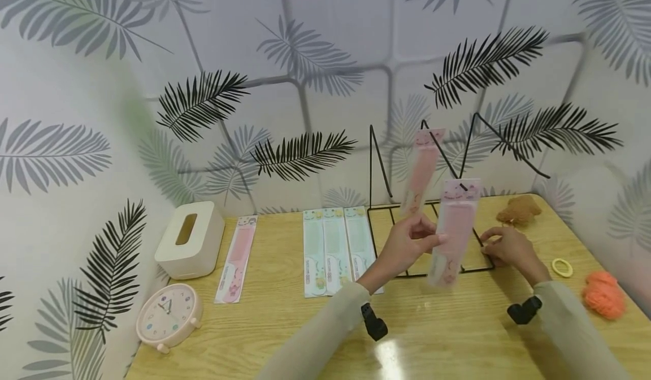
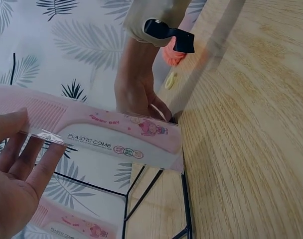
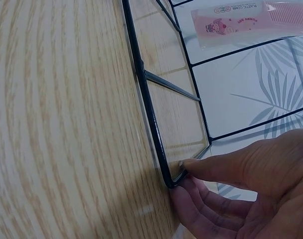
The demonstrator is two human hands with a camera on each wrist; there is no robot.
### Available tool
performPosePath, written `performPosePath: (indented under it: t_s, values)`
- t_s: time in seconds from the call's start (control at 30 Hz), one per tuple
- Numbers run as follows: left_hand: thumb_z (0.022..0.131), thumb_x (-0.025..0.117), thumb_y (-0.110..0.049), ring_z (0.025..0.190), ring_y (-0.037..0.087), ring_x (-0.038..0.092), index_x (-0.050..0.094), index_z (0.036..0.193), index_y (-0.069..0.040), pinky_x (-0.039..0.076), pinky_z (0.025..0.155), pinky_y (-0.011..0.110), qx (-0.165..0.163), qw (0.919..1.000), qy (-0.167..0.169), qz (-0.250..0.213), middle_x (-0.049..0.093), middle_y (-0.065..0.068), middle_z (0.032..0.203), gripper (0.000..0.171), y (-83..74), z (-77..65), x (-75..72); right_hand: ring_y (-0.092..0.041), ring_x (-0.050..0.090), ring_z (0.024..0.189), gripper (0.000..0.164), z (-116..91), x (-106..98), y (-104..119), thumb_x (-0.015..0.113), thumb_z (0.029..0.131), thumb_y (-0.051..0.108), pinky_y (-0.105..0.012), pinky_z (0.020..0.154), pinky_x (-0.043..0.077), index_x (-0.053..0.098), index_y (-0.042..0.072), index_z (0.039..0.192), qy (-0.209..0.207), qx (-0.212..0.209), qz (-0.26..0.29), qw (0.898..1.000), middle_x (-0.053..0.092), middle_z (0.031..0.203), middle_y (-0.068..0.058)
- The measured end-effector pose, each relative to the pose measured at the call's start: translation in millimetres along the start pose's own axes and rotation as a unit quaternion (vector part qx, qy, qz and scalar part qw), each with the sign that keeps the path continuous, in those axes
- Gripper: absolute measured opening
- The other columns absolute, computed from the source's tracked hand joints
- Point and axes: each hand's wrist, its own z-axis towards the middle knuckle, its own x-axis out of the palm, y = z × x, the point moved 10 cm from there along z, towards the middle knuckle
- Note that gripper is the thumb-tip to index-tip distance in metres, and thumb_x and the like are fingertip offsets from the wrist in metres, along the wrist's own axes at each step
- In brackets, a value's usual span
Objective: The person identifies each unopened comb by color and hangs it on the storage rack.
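Note:
A pink packaged plastic comb (image 1: 456, 227) is pinched at its edge by my left hand (image 1: 407, 241), its top at a hook tip of the black wire rack (image 1: 370, 171). In the left wrist view, the thumb of my left hand (image 2: 17, 174) lies on the comb packet (image 2: 126, 132) with fingers beneath. My right hand (image 1: 511, 250) pinches the rack's base wire near the front corner; the right wrist view shows thumb and fingers around that wire (image 3: 152, 114). Another pink packaged comb (image 1: 423, 171) hangs on the rack farther left.
Three mint-green comb packets (image 1: 334, 255) lie left of the rack. Another pink packet (image 1: 237, 258) lies beside a white tissue box (image 1: 190, 241) and a round clock (image 1: 169, 315). At right are a brown fluffy item (image 1: 520, 210), a yellow ring (image 1: 561, 267) and an orange fluffy bundle (image 1: 603, 295).

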Motion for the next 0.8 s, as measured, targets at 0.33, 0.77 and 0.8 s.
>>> performPosePath:
  t_s: [0.33,0.77,0.8]
  values:
    - [0.1,0.073,-0.014,0.093,0.004,0.07,0.066,0.116,0.0,0.061,0.079,0.025,-0.002,0.9958,-0.091,0.013,0.075,0.019,0.114,0.023,9.5,17.4,-22.0,-0.014,0.068,0.063,0.03,-1.9,-3.6,2.7,0.074,0.092,0.008,-0.031,0.056,0.056,0.066,-0.012,0.114,-0.002,0.003,0.002,1.0,0.075,0.085,-0.018]
    - [0.099,0.074,-0.012,0.097,0.012,0.071,0.069,0.111,0.0,0.057,0.086,0.019,0.009,0.9792,-0.202,0.018,0.075,0.017,0.11,0.018,17.3,48.3,-48.9,-0.014,0.069,0.064,0.03,-0.8,-2.4,2.4,0.076,0.092,0.008,-0.032,0.057,0.056,0.067,-0.012,0.113,-0.004,0.006,-0.009,1.0,0.076,0.086,-0.02]
    - [0.099,0.074,-0.011,0.097,0.012,0.071,0.069,0.112,0.0,0.056,0.086,0.019,0.01,0.9788,-0.204,0.015,0.074,0.017,0.11,0.018,17.7,50.6,-50.4,-0.014,0.069,0.063,0.03,-0.6,-2.5,2.3,0.076,0.092,0.008,-0.032,0.057,0.055,0.067,-0.012,0.114,-0.004,0.006,-0.01,1.0,0.076,0.086,-0.02]
